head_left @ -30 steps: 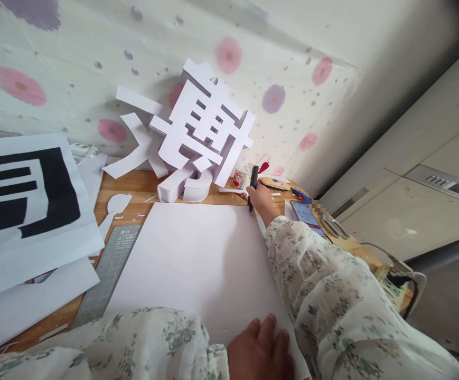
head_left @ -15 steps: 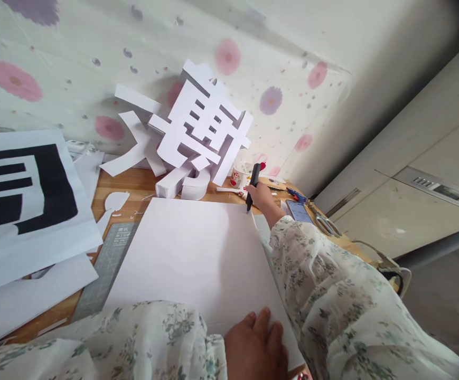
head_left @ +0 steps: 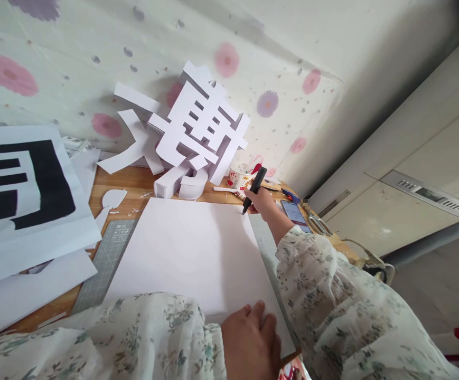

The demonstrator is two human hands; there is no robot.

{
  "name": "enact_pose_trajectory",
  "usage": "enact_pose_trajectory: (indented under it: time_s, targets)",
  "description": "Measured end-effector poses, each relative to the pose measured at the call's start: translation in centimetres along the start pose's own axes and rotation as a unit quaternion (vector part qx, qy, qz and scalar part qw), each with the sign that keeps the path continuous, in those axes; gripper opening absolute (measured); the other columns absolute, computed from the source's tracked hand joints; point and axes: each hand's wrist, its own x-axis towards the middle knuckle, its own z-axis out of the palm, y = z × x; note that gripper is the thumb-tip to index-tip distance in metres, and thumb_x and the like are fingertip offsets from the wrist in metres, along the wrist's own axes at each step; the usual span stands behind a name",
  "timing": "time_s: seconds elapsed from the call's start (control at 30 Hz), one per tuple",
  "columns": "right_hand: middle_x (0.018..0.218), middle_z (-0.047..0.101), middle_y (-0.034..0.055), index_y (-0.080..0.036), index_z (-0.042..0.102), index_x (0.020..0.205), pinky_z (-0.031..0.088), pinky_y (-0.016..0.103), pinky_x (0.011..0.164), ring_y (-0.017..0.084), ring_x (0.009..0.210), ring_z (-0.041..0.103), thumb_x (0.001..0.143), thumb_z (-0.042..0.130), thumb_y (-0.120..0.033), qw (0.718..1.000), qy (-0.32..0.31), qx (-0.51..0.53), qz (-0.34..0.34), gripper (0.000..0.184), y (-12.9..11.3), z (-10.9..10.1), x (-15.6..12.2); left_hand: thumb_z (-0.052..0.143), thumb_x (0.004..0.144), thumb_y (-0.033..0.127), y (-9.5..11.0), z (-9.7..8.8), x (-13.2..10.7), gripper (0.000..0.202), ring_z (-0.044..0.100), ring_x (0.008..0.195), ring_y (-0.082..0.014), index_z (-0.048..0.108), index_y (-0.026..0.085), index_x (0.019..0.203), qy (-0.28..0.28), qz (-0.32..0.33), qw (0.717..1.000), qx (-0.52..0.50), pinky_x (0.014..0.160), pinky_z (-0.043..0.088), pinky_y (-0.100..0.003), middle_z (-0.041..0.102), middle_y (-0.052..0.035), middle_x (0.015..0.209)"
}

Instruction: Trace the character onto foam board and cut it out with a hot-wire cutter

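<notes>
A large white sheet [head_left: 189,253] lies on a grey-green cutting mat [head_left: 106,264] on the wooden table. My right hand [head_left: 263,203] grips a black marker [head_left: 254,188] with its tip at the sheet's far right corner. My left hand [head_left: 253,340] rests flat on the sheet's near edge, fingers stretched out. Both arms wear floral sleeves.
A white 3D paper character [head_left: 197,132] leans against the flowered wall behind the sheet. Printed sheets with black strokes [head_left: 23,190] lie at the left. A cup [head_left: 237,177], a phone [head_left: 294,214], scissors [head_left: 318,224] and a power strip [head_left: 372,264] sit at the right.
The marker has tilted over to the right, its tip staying at the sheet's far corner. My left hand has shifted slightly along the near edge. The view has drifted a little.
</notes>
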Motion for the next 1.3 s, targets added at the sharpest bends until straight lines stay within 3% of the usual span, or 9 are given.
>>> enact_pose_trajectory:
  time_s: [0.17, 0.43, 0.63, 0.8, 0.93, 1.0, 1.07, 1.2, 1.3]
  targets:
    - [0.063, 0.062, -0.0022, -0.019, 0.057, 0.084, 0.050, 0.025, 0.040, 0.011, 0.041, 0.056, 0.084, 0.069, -0.033, 0.992, 0.068, 0.099, -0.029, 0.019, 1.7, 0.1, -1.9, 0.045, 0.101, 0.034, -1.0, 0.2, -0.3, 0.034, 0.055, 0.130, -0.0283, 0.066, 0.024, 0.126, -0.019, 0.071, 0.997, 0.001, 0.102, 0.051, -0.045, 0.060, -0.0104, 0.141]
    - [0.058, 0.059, -0.0059, -0.019, 0.059, 0.083, 0.052, 0.026, 0.049, 0.012, 0.048, 0.058, 0.057, 0.081, -0.028, 0.956, 0.127, 0.249, -0.085, 0.035, 4.5, 1.1, -6.1, 0.049, 0.097, 0.032, -1.8, -0.1, -0.7, 0.038, 0.048, 0.134, -0.0313, 0.064, 0.022, 0.130, -0.027, 0.129, 0.991, 0.019, 0.105, 0.045, -0.047, 0.055, -0.0119, 0.146]
    - [0.079, 0.067, -0.0034, -0.021, 0.058, 0.099, 0.058, 0.030, 0.063, 0.011, 0.057, 0.064, 0.064, 0.079, -0.046, 0.924, 0.153, 0.330, -0.118, 0.048, 4.9, -2.0, -9.6, 0.054, 0.092, 0.030, -1.8, -1.2, -1.0, 0.045, 0.051, 0.131, -0.0334, 0.061, 0.014, 0.134, -0.023, 0.144, 0.989, 0.033, 0.106, 0.044, -0.046, 0.055, -0.0173, 0.143]
    - [0.069, 0.069, -0.0021, -0.020, 0.058, 0.111, 0.056, 0.026, 0.056, 0.016, 0.062, 0.070, 0.070, 0.081, -0.050, 0.918, 0.134, 0.359, -0.101, 0.056, 7.6, -5.2, -14.6, 0.066, 0.083, 0.038, -1.8, -1.7, -1.4, 0.058, 0.044, 0.137, -0.0357, 0.058, 0.012, 0.135, -0.007, 0.166, 0.985, 0.053, 0.111, 0.039, -0.047, 0.055, -0.0182, 0.143]
    - [0.068, 0.065, -0.0049, -0.023, 0.060, 0.113, 0.055, 0.026, 0.051, 0.013, 0.053, 0.064, 0.074, 0.080, -0.046, 0.908, 0.116, 0.399, -0.057, 0.049, 10.0, -5.5, -18.6, 0.075, 0.077, 0.040, -1.1, -1.9, -1.1, 0.063, 0.042, 0.139, -0.0396, 0.060, 0.013, 0.132, -0.046, 0.126, 0.987, 0.091, 0.111, 0.039, -0.053, 0.055, -0.0184, 0.143]
    - [0.080, 0.067, -0.0028, -0.025, 0.062, 0.110, 0.055, 0.025, 0.051, 0.014, 0.061, 0.067, 0.070, 0.082, -0.042, 0.908, 0.107, 0.404, -0.036, 0.047, 10.7, -5.3, -19.8, 0.078, 0.076, 0.041, -0.6, -2.6, -1.2, 0.064, 0.040, 0.140, -0.0419, 0.061, 0.011, 0.130, -0.061, 0.092, 0.988, 0.112, 0.111, 0.039, -0.056, 0.053, -0.0206, 0.144]
    - [0.084, 0.066, -0.0021, -0.026, 0.065, 0.102, 0.055, 0.026, 0.051, 0.015, 0.065, 0.068, 0.066, 0.083, -0.039, 0.911, 0.107, 0.395, -0.041, 0.043, 11.1, -5.2, -20.6, 0.074, 0.081, 0.043, -0.1, -3.5, -1.7, 0.066, 0.038, 0.141, -0.0425, 0.057, 0.010, 0.136, -0.038, 0.091, 0.986, 0.133, 0.112, 0.036, -0.057, 0.047, -0.0230, 0.150]
    - [0.060, 0.057, -0.0041, -0.022, 0.065, 0.079, 0.048, 0.026, 0.049, 0.012, 0.049, 0.054, 0.072, 0.073, -0.044, 0.938, 0.166, 0.287, -0.105, 0.024, 11.8, -5.1, -21.1, 0.071, 0.087, 0.044, 0.2, -5.4, -2.6, 0.065, 0.039, 0.140, -0.0434, 0.055, 0.005, 0.136, -0.021, 0.117, 0.979, 0.166, 0.113, 0.035, -0.056, 0.045, -0.0291, 0.148]
    - [0.071, 0.064, -0.0007, -0.022, 0.069, 0.091, 0.050, 0.029, 0.055, 0.013, 0.052, 0.055, 0.076, 0.072, -0.042, 0.948, 0.208, 0.217, -0.106, 0.025, 12.5, -4.5, -21.6, 0.073, 0.086, 0.045, 0.2, -5.8, -2.6, 0.066, 0.041, 0.139, -0.0436, 0.056, 0.004, 0.136, -0.029, 0.125, 0.976, 0.178, 0.113, 0.036, -0.054, 0.045, -0.0298, 0.148]
